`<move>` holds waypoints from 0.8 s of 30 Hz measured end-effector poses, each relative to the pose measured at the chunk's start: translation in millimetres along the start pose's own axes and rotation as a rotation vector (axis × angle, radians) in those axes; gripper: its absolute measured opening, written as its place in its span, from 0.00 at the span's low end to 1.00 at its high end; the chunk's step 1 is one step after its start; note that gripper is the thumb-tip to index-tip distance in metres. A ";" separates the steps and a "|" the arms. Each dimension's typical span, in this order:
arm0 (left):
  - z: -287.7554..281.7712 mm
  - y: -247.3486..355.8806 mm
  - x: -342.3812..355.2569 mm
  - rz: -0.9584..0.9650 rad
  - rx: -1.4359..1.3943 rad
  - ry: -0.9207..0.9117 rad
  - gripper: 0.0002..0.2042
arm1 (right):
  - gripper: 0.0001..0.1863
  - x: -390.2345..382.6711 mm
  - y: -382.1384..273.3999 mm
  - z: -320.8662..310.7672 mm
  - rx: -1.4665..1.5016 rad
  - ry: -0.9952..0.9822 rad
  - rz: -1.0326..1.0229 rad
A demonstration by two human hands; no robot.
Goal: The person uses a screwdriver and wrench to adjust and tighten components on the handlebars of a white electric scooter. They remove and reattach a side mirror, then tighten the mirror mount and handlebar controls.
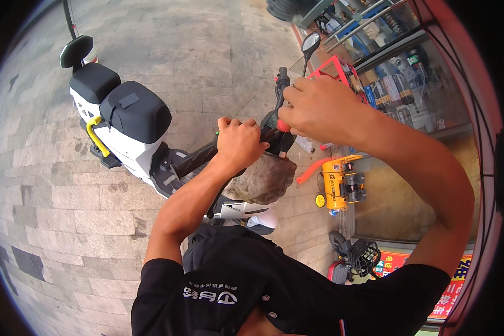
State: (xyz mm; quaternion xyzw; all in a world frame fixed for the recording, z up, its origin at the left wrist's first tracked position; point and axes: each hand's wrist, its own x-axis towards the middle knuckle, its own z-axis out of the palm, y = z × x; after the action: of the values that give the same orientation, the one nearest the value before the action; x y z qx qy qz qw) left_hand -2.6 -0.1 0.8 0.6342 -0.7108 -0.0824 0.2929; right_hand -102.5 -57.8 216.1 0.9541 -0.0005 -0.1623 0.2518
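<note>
My left hand (238,140) is curled over the dark steering column of a white scooter (137,157), just left of the handlebar. My right hand (313,106) is closed at the handlebar (280,84), beside a round red part (283,126); whether it holds that part or the bar is unclear. A mottled brownish-grey bulky object (263,182) sits below my hands on the scooter's front. A black mirror (311,43) rises above the handlebar. Two black padded seats (134,109) and a yellow rail (98,134) are at the left.
An orange wheeled compressor (336,187) stands on the paving (61,196) at right, before glass-fronted shelves of goods (397,84) and a red rack (336,68). A black basket (365,257) on another vehicle and red signboards (451,291) are at lower right.
</note>
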 end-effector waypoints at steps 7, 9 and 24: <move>-2.1 1.2 -1.6 -0.018 -0.001 -0.026 0.17 | 0.14 20.9 18.8 -7.2 0.183 -0.209 0.224; -4.0 1.9 -1.4 -0.025 0.007 -0.035 0.17 | 0.14 22.2 19.9 -4.0 0.082 -0.020 0.005; -9.4 1.3 -1.6 -0.042 -0.005 -0.082 0.17 | 0.19 7.2 22.6 9.2 0.177 0.012 0.225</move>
State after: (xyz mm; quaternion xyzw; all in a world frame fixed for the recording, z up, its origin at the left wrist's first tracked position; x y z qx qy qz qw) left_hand 1.2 4.1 8.6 0.6443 -0.7086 -0.1161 0.2634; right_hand -96.8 -82.6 217.3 0.9674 -0.1202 -0.1269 0.1831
